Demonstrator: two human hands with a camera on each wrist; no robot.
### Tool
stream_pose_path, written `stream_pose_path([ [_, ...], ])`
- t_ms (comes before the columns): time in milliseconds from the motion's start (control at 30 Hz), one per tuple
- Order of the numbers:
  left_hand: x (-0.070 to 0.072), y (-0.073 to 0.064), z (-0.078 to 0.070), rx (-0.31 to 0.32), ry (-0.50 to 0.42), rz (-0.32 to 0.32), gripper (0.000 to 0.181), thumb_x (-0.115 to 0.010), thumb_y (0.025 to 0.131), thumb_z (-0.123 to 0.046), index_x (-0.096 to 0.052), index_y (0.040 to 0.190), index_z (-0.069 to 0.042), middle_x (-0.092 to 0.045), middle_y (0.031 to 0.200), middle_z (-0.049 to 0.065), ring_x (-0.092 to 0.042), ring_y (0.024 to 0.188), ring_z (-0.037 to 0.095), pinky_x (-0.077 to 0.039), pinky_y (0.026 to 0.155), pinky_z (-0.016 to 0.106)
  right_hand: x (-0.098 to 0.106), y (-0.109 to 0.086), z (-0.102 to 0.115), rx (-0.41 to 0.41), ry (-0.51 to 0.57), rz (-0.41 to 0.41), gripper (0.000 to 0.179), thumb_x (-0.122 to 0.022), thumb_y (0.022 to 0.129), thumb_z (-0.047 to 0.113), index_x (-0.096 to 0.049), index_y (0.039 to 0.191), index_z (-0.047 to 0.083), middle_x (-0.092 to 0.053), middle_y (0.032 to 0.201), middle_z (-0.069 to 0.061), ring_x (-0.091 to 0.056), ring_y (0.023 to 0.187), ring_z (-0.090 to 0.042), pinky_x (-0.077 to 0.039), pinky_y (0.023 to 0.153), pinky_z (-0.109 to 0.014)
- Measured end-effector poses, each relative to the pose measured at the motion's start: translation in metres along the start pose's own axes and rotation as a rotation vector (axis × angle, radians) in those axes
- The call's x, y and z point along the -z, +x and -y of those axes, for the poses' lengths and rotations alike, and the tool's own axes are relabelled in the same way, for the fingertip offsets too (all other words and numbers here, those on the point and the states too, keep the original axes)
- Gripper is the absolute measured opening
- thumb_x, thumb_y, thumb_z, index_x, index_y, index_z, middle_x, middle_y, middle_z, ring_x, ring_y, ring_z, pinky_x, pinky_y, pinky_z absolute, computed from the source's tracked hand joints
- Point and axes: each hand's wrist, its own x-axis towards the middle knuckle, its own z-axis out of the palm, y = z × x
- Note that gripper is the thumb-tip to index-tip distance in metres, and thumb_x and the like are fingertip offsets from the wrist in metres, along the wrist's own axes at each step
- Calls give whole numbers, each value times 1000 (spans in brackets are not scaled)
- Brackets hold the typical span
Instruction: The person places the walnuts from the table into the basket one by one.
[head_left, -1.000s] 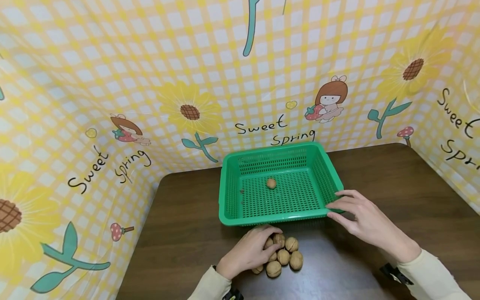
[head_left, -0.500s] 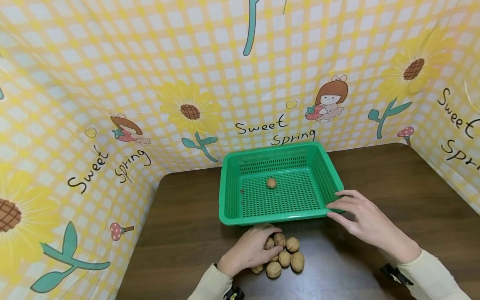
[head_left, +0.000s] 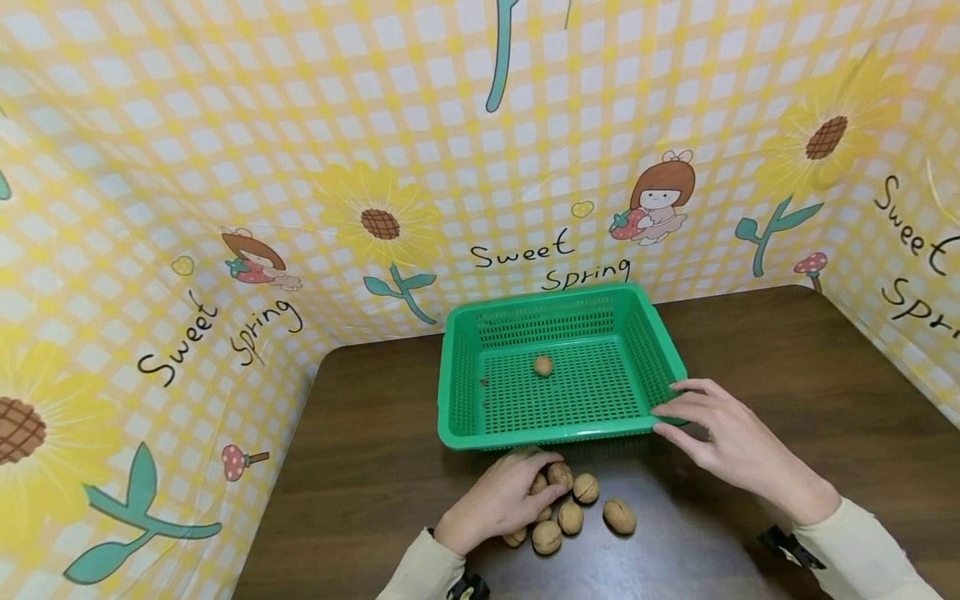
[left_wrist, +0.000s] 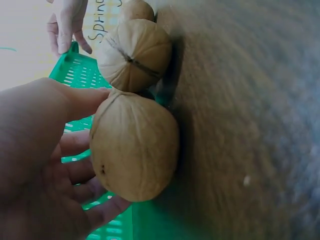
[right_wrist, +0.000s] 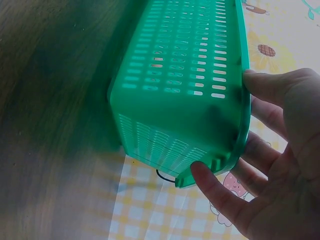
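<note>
In the head view my left hand (head_left: 504, 500) lies over the left part of a group of walnuts (head_left: 570, 517), its fingers and thumb curled round some of them. The left wrist view has a big walnut (left_wrist: 135, 145) in front of those fingers, and another walnut (left_wrist: 137, 55) past the thumb tip. Part of the group is hidden under the hand. One walnut (head_left: 619, 517) lies apart to the right. My right hand (head_left: 723, 429) grips the near right corner of a green plastic basket (head_left: 555, 433), thumb and fingers at the rim (right_wrist: 243, 75).
A single walnut (head_left: 543, 366) sits inside the basket, on its slotted floor. The brown wooden table (head_left: 360, 467) backs onto a yellow checked cloth (head_left: 420, 125) printed with flowers, which also rises at both sides.
One walnut at the right of the group has rolled off to the right, away from the others. Both hands and the basket have hardly moved.
</note>
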Motion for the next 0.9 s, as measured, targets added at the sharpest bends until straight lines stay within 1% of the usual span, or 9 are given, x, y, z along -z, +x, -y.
stream_pose_path([
  [100,2,-1,-1,2,-12,3,47,-58,110,-46,-64,146,-17,-70,140,1,-67,128,17,-57,104,36,0,0,1,-2,-2,0,24,-89,86,14,-85,108,20,-80,103,11,-62,122,-26,-60,87,-53],
  [200,6,-2,-5,7,-31,3,47,-58,110,-47,-64,147,-18,-72,137,0,-70,118,14,-58,99,35,0,0,1,0,-7,1,24,-89,85,14,-85,108,21,-80,103,12,-62,122,-25,-59,88,-52],
  [300,9,-4,-10,-6,-31,-21,45,-60,110,-44,-64,146,-19,-74,133,-2,-71,111,11,-59,94,32,1,1,1,-1,-11,3,23,-89,85,14,-85,107,21,-80,103,12,-62,122,-25,-59,88,-53],
  [400,12,-7,-17,-47,-5,-46,43,-64,108,-41,-66,144,-18,-76,124,-4,-71,102,8,-58,85,27,1,1,2,-3,-9,9,23,-89,86,15,-85,107,21,-80,103,11,-63,121,-26,-60,88,-53],
  [433,13,-8,-21,-66,9,-54,42,-64,108,-41,-67,143,-18,-76,124,-5,-71,105,7,-58,86,26,2,1,2,-3,-9,10,22,-89,86,15,-85,107,21,-80,103,11,-63,121,-26,-60,87,-53],
  [533,17,-12,-30,-122,34,-56,42,-65,108,-41,-67,142,-18,-76,122,-6,-70,103,6,-56,83,23,2,1,2,-5,-7,12,22,-89,86,15,-85,107,21,-80,103,11,-63,121,-26,-60,87,-54],
  [633,26,-14,-40,-169,40,-60,42,-66,107,-44,-68,141,-19,-76,123,-7,-70,105,6,-55,84,20,2,1,2,-7,-8,9,22,-89,86,15,-85,107,21,-80,103,11,-63,122,-27,-60,88,-54],
  [800,49,-15,-54,-236,50,-93,39,-68,105,-47,-70,136,-24,-75,116,-11,-68,97,1,-53,85,17,2,1,2,-8,-8,11,22,-88,87,15,-85,108,20,-80,104,10,-63,122,-27,-59,89,-54],
  [900,65,-13,-60,-239,32,-109,38,-70,104,-45,-70,136,-25,-74,117,-11,-69,99,3,-55,90,21,2,2,2,-10,-10,17,21,-88,87,16,-85,108,21,-80,104,10,-63,122,-27,-59,90,-54],
])
